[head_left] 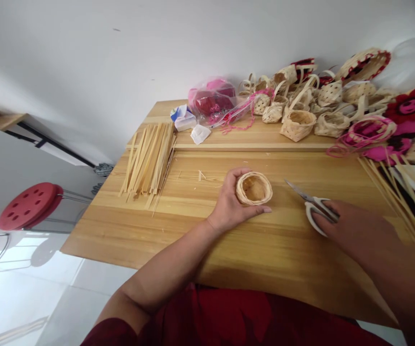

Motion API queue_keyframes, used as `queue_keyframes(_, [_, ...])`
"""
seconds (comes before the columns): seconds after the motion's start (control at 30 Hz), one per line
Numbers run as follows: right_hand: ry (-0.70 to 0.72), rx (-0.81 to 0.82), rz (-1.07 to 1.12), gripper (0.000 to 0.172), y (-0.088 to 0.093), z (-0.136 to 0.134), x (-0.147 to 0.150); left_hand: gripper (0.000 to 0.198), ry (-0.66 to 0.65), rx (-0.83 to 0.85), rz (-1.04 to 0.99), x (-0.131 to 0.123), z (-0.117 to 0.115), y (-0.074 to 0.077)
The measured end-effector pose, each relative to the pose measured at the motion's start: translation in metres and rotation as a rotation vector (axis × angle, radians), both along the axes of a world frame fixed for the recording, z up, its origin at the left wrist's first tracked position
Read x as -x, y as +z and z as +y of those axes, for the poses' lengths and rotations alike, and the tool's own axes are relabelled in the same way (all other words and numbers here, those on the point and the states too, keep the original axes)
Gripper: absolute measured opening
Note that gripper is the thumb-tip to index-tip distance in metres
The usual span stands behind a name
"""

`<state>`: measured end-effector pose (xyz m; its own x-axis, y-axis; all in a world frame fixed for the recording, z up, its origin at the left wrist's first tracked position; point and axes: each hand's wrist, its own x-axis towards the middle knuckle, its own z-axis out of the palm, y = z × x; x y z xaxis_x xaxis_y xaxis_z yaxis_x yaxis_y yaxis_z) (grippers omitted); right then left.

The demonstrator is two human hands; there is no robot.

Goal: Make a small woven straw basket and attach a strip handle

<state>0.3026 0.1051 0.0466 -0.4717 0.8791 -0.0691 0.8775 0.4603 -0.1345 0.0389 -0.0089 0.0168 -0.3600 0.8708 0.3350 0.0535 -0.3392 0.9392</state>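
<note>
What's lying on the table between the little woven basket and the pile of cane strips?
In the head view, a few small pale offcuts lie on the wooden tabletop between the woven basket and the cane strips.

A dark red short-sleeved top (229, 319) leaves 2 forearms (164, 264) bare.

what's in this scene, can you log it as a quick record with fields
left hand: holding small woven basket
right hand: resting on scissors
table: wood
strips: loose pile, left of the hands
more baskets: heaped at far end
stool: red, on the floor left of the table
</note>
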Motion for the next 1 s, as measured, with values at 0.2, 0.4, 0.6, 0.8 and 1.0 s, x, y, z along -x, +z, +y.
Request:
queue_keyframes(0.2, [0.061,-0.051,0.033,0.032,-0.007,0.021,-0.004,0.085,-0.063,-0.008,-0.027,-0.004,-0.002,0.004])
queue_keyframes(0.4, [-0.022,0.07,0.038,0.038,0.004,0.014,0.002,0.09,-0.152,0.087,-0.12,-0.001,-0.003,0.007])
queue_keyframes(0.6, [0.004,0.064,0.09,0.038,0.0,0.007,0.002,0.087,-0.29,0.126,-0.157,-0.001,-0.006,0.007])
queue_keyframes(0.8, [0.038,-0.047,0.055,0.043,-0.015,0.014,0.004,0.114,-0.329,0.089,-0.082,0.003,-0.002,-0.003])
queue_keyframes(1.0, [0.141,-0.011,0.409,0.033,0.007,0.004,0.028,0.115,-0.389,0.113,-0.06,0.003,-0.003,-0.005])
